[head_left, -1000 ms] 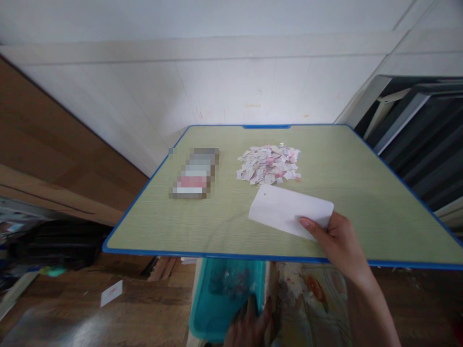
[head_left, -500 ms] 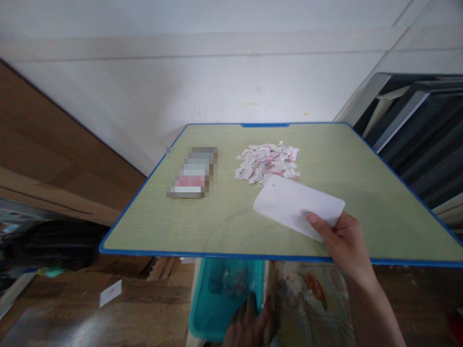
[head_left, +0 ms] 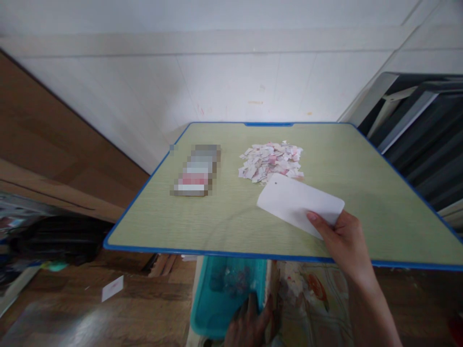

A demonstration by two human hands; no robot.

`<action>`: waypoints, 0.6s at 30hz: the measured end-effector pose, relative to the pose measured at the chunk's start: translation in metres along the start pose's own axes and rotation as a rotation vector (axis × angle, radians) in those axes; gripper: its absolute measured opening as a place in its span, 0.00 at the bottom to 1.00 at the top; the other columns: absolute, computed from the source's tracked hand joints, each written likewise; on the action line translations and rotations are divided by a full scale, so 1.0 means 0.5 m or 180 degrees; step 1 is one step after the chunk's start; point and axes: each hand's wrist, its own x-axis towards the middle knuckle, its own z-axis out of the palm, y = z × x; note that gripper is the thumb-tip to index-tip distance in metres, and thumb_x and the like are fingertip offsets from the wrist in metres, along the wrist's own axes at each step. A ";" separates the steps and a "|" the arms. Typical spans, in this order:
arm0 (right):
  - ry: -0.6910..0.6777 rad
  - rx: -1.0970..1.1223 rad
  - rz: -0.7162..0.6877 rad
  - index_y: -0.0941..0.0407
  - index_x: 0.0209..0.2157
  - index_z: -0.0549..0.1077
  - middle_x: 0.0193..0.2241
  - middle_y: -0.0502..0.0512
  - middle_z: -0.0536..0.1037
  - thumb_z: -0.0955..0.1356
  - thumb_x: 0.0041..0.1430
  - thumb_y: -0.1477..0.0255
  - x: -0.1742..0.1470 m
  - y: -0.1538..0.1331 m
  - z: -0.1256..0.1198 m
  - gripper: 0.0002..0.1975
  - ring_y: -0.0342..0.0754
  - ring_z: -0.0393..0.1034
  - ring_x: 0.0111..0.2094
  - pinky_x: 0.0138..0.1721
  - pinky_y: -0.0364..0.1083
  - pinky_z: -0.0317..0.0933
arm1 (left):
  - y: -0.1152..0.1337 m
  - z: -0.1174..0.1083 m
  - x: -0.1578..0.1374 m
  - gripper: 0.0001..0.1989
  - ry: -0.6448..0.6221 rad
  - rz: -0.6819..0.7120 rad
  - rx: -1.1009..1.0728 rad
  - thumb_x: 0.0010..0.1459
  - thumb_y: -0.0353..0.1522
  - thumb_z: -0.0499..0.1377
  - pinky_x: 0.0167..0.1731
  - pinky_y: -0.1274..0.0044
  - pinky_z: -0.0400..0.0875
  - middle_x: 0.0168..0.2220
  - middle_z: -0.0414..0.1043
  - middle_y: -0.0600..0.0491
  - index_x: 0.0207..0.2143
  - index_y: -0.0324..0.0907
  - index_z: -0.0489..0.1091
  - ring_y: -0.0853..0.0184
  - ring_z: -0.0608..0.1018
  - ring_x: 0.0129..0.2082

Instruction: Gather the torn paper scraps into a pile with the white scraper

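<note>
My right hand point(head_left: 345, 236) grips a blank white card point(head_left: 298, 200) by its right end, thumb on top. The card is held over the table, and its far left corner, with a small hole, reaches the near edge of a heap of torn paper scraps point(head_left: 271, 161), mostly white with some pink. Below the table's front edge, my left hand point(head_left: 249, 320) holds the right rim of a teal plastic basin point(head_left: 210, 315), its fingers on the inner side and its thumb on the outer. Paler bits, hard to make out, lie in the basin.
The table point(head_left: 159, 226) has a blue edge and backs onto a white wall. A pixelated oblong item point(head_left: 197, 171) lies on its left side. Dark framed panels point(head_left: 427, 125) lean at right. On the wooden floor are a paper slip point(head_left: 112, 288) and a black bag point(head_left: 60, 238).
The view has shifted slightly, so the table and scraps appear a little further right. Both hands keep their holds, and the card stays nearly where it was beside the heap.
</note>
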 end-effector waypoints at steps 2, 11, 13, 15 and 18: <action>-0.0053 -0.0050 0.0010 0.61 0.33 0.71 0.32 0.55 0.76 0.65 0.51 0.70 -0.001 -0.003 -0.001 0.10 0.47 0.70 0.32 0.31 0.43 0.62 | 0.003 0.001 -0.001 0.32 -0.0006 -0.0064 0.0000 0.46 0.29 0.58 0.25 0.79 0.70 0.42 0.70 0.49 0.52 0.59 0.51 0.67 0.74 0.32; -0.0361 -0.0022 0.0094 0.61 0.28 0.70 0.25 0.53 0.74 0.66 0.50 0.69 -0.005 -0.004 -0.008 0.08 0.44 0.67 0.26 0.24 0.40 0.59 | 0.001 -0.018 0.001 0.34 0.0011 -0.0069 0.0046 0.45 0.27 0.59 0.26 0.80 0.70 0.41 0.71 0.51 0.53 0.59 0.51 0.68 0.74 0.31; -0.0379 0.0137 0.0129 0.60 0.29 0.71 0.26 0.53 0.75 0.66 0.50 0.69 -0.006 0.005 -0.009 0.08 0.44 0.67 0.27 0.25 0.41 0.60 | -0.001 -0.023 0.003 0.33 -0.0097 -0.0006 0.0041 0.45 0.26 0.58 0.25 0.81 0.69 0.41 0.71 0.50 0.52 0.59 0.52 0.68 0.74 0.30; -0.0128 0.0450 0.0149 0.59 0.33 0.71 0.30 0.54 0.76 0.66 0.51 0.69 -0.007 0.016 -0.008 0.09 0.46 0.68 0.30 0.30 0.43 0.62 | -0.001 -0.024 0.003 0.33 -0.0135 0.0014 0.0068 0.46 0.25 0.57 0.25 0.81 0.69 0.41 0.71 0.50 0.52 0.59 0.52 0.68 0.74 0.31; 0.0453 0.0831 0.0131 0.59 0.41 0.69 0.36 0.58 0.75 0.64 0.52 0.68 -0.006 0.032 -0.002 0.14 0.49 0.69 0.34 0.34 0.46 0.63 | 0.001 -0.021 0.000 0.34 -0.0104 -0.0093 0.0084 0.46 0.25 0.57 0.26 0.80 0.70 0.42 0.70 0.50 0.52 0.60 0.51 0.67 0.74 0.32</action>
